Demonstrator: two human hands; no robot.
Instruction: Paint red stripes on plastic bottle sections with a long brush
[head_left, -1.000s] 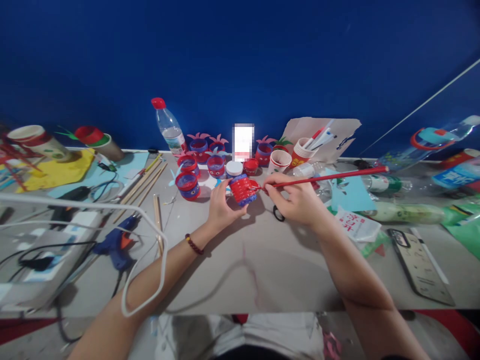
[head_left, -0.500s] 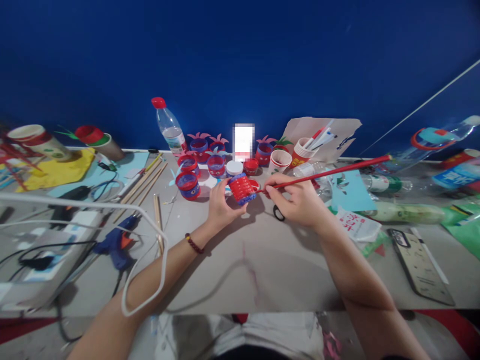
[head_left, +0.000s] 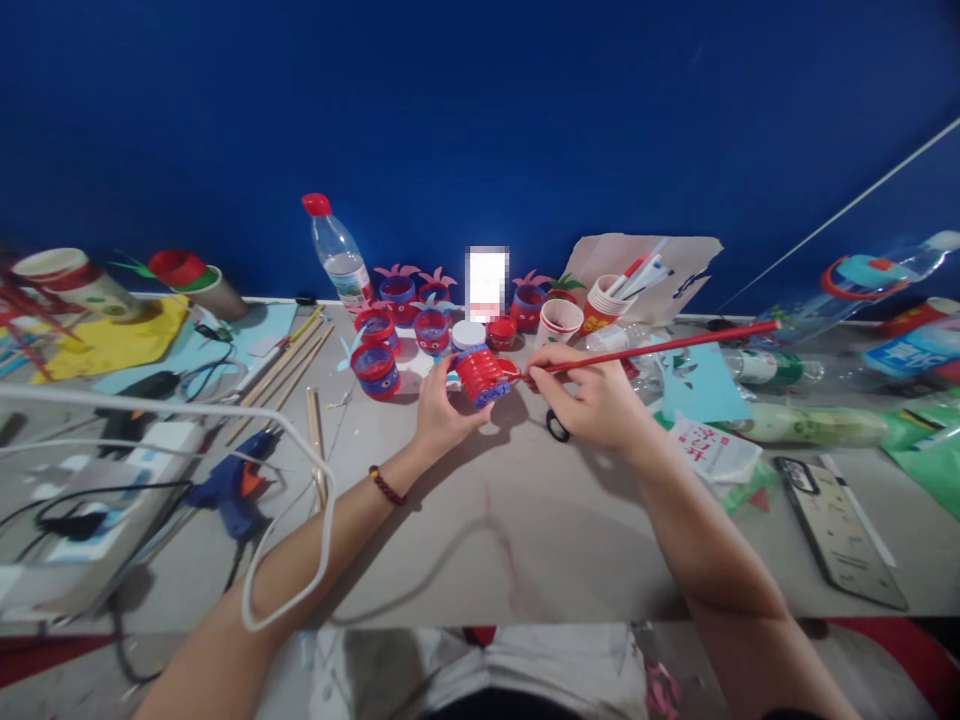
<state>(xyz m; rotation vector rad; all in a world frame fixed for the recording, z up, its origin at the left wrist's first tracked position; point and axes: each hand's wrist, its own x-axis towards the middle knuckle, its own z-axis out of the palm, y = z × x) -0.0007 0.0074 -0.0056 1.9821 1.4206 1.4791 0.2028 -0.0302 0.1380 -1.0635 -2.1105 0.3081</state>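
Observation:
Between the thumb and fingers of my left hand (head_left: 442, 405) is a small ribbed cup (head_left: 480, 377), painted red around its middle and blue-purple at its ends. It lies tilted on its side above the table. My right hand (head_left: 581, 395) pinches a long red paintbrush (head_left: 675, 342) near its tip, the handle pointing up to the right. The brush tip is close to the cup's right side; whether they touch is unclear. Just behind the cup stand a white-lidded jar (head_left: 469, 335) and a small red pot (head_left: 501, 331). A black ring (head_left: 557, 426) lies below my right hand.
Painted cups (head_left: 376, 371) stand behind my left hand. A glue gun (head_left: 234, 485), white cable (head_left: 328, 500) and power strip (head_left: 142, 490) are at left. Paper cups (head_left: 559, 322), plastic bottles (head_left: 772, 367) and a phone (head_left: 840, 530) are at right.
The cup has turned slightly in my left hand, and the brush tip has shifted a little toward the cup's upper right side. Both hands keep their grip.

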